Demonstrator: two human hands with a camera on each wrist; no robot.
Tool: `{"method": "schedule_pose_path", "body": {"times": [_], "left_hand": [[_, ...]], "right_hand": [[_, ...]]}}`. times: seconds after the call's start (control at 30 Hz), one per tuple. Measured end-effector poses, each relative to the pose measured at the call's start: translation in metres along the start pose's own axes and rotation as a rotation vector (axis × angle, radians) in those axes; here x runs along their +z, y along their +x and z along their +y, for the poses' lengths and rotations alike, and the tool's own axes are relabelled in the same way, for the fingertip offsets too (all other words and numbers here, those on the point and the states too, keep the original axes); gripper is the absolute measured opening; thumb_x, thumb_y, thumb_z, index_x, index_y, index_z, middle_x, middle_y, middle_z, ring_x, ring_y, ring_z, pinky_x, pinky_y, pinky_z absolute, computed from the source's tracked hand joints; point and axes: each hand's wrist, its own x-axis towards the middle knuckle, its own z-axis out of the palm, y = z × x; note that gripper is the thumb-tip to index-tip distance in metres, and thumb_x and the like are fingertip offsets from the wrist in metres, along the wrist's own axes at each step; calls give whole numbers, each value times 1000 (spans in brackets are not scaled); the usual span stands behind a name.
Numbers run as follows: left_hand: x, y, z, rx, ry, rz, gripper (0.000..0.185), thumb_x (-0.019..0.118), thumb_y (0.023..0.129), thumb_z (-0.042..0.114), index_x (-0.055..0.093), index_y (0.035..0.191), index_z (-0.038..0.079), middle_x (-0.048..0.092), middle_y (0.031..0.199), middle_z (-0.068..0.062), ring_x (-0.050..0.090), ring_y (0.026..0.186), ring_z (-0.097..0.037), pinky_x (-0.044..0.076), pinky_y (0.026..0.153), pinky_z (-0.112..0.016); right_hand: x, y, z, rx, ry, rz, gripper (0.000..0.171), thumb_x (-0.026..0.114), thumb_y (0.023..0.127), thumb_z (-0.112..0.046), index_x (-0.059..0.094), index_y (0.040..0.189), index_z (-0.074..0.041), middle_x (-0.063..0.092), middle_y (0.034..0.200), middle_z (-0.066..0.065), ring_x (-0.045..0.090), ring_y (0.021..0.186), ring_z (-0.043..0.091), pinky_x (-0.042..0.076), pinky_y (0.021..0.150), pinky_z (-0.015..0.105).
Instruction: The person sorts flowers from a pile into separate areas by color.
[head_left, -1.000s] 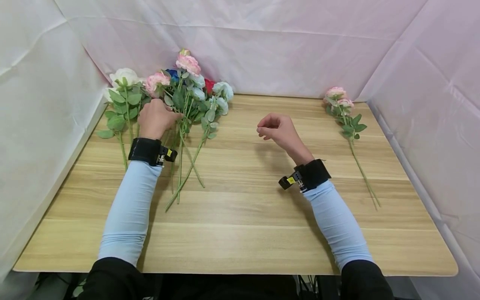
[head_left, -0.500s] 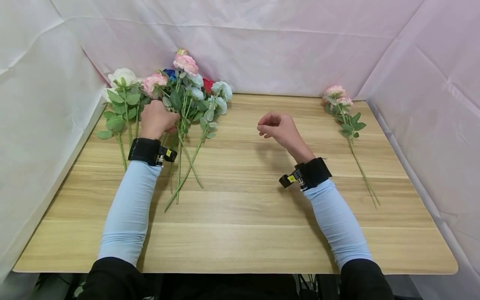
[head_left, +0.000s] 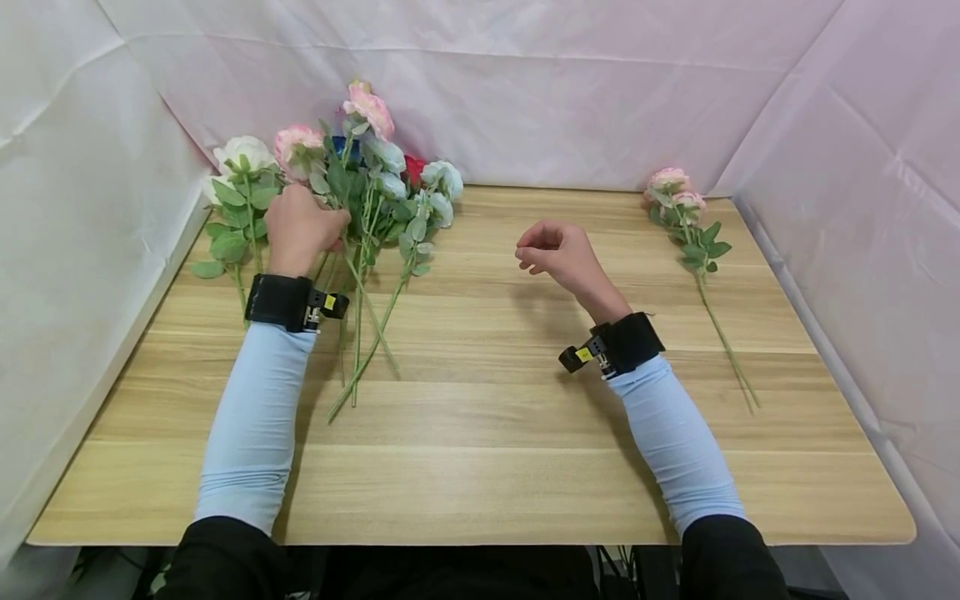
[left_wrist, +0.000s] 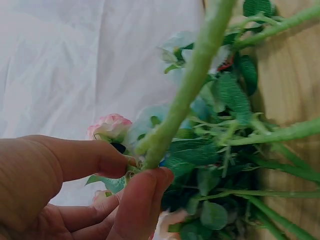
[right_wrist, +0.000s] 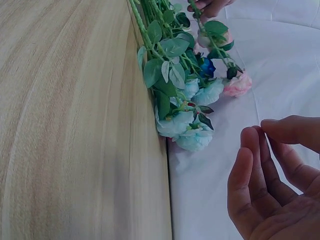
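Pink ruffled flower (head_left: pixel 367 110) on a knobbly green stem (left_wrist: pixel 182 100) is looking light, springy, best pinched mid-stem; right hand (head_left: pixel 561 258) is hovering unladen, left hand (head_left: pixel 300 229) is pinching that stem, blooms (right_wrist: pixel 237 85) leaning above the mixed-colour flower bunch (head_left: pixel 393 210).

We are reaching forward with both arms, our left forearm (head_left: pixel 255 425) leaning slightly inward and our right forearm (head_left: pixel 678 442) slanting inward more steeply. With the left hand (head_left: pixel 300 229), back facing up, we are pinching between thumb and bent fingers (left_wrist: pixel 137 205). Well apart from it, we are holding the right hand (head_left: pixel 558 254) in the air, its fingers (right_wrist: pixel 242 172) loosely bending, their tips lying close to the thumb (right_wrist: pixel 292 132).
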Motion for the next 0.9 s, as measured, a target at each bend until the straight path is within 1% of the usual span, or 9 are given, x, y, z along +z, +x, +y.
{"method": "schedule_pose_path", "body": {"times": [0.13, 0.17, 0.23, 0.3, 0.4, 0.47, 0.6, 0.77, 0.9], "left_hand": [[-8, -4, 4, -3, -45, 23, 36, 65, 96, 29, 74, 68, 9, 54, 39, 14, 64, 58, -17, 45, 111, -51], [-10, -5, 5, -4, -50, 30, 34, 65, 96, 29, 76, 71, 8, 54, 39, 15, 62, 58, -16, 45, 111, -51], [-15, -8, 7, 3, -54, 43, 34, 63, 96, 28, 78, 75, 6, 53, 39, 17, 65, 64, -20, 43, 113, -50], [-19, -11, 9, 14, -62, 54, 36, 62, 97, 28, 79, 76, 4, 52, 38, 19, 70, 80, -28, 42, 115, -49], [-24, -13, 11, 39, -59, 81, 38, 59, 96, 28, 81, 77, 3, 49, 37, 22, 68, 98, -35, 43, 111, -47], [-26, -15, 13, 45, -65, 92, 37, 59, 97, 28, 82, 82, 2, 49, 37, 23, 68, 100, -34, 43, 111, -46], [-28, -16, 14, 41, -66, 99, 36, 61, 96, 29, 82, 90, 1, 51, 38, 23, 68, 86, -27, 44, 110, -44], [-28, -19, 17, 55, -66, 92, 36, 60, 95, 29, 83, 80, 5, 54, 40, 22, 59, 64, -6, 46, 107, -43], [-27, -23, 23, 85, -71, 83, 37, 60, 96, 30, 83, 81, 5, 54, 40, 21, 54, 50, 1, 48, 105, -44]], "right_hand": [[0, 0, -1, 3, -1, 2, 11, 73, 95, -11, 71, 103, -3, 73, 89, 1, 71, 81, 17, 62, 80, 41], [1, 0, -1, 4, -1, 1, 11, 73, 95, -11, 71, 103, -3, 73, 89, 1, 71, 81, 18, 62, 80, 41], [1, 0, -1, 3, -3, 2, 11, 73, 95, -10, 71, 103, -3, 73, 89, 2, 71, 81, 18, 62, 79, 40], [0, 1, -1, 1, -3, 0, 11, 73, 95, -10, 71, 103, -2, 73, 89, 1, 71, 81, 18, 62, 77, 38], [0, 2, 0, -3, -8, -1, 12, 73, 95, -10, 71, 103, -2, 73, 89, 1, 72, 80, 16, 62, 75, 35], [0, 2, 1, -4, -9, -1, 11, 73, 95, -10, 71, 103, -2, 73, 89, 0, 71, 79, 15, 61, 74, 32], [0, 2, 1, -1, -11, -1, 11, 73, 95, -10, 71, 102, -2, 72, 88, -1, 71, 79, 14, 60, 71, 27], [0, 2, 0, 11, -13, -2, 13, 74, 95, -12, 71, 103, -2, 72, 88, -2, 72, 80, 14, 60, 72, 26], [1, 1, -1, 8, -19, -10, 15, 74, 95, -13, 71, 106, -2, 72, 90, -1, 72, 81, 15, 61, 74, 29]]}}
